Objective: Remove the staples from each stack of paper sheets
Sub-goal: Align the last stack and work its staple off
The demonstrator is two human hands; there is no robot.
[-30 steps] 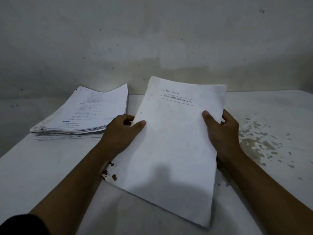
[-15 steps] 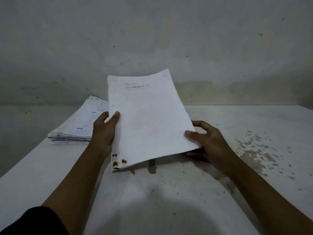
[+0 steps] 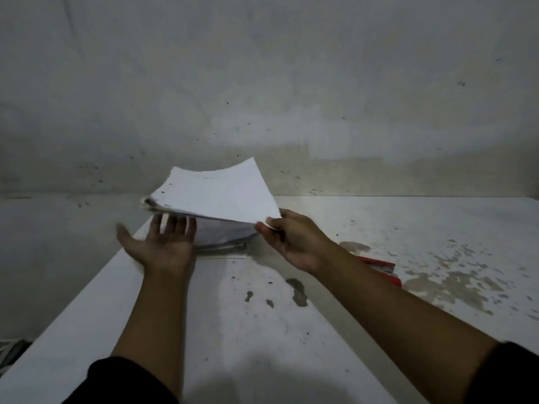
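Stapled white paper sheets (image 3: 215, 193) are seen held above a thicker pile of printed white papers (image 3: 221, 237) at the twelve o'clock end of a stained white table (image 3: 262, 330), close to a grubby grey wall (image 3: 262, 83). The near right corner of the set is pinched between thumb and fingers of the right hand (image 3: 294, 240), while the left hand (image 3: 163, 243) is spread wide, palm up, with its fingertips under the set's left edge and nothing gripped. The set is judged to be in the course of being laid on the pile, so the step in hand appears to be the putting aside of one stack. Its long axis is seen to run from about five o'clock to eleven o'clock, the far edge curled upward toward the wall and the sheet sagging at its middle. A red stapler-like tool (image 3: 382, 269) is partly hidden behind the right forearm at about three o'clock; whether it is a remover cannot be told. For the next move, a release of the pinched corner and a reach for another stapled stack would probably be called for.
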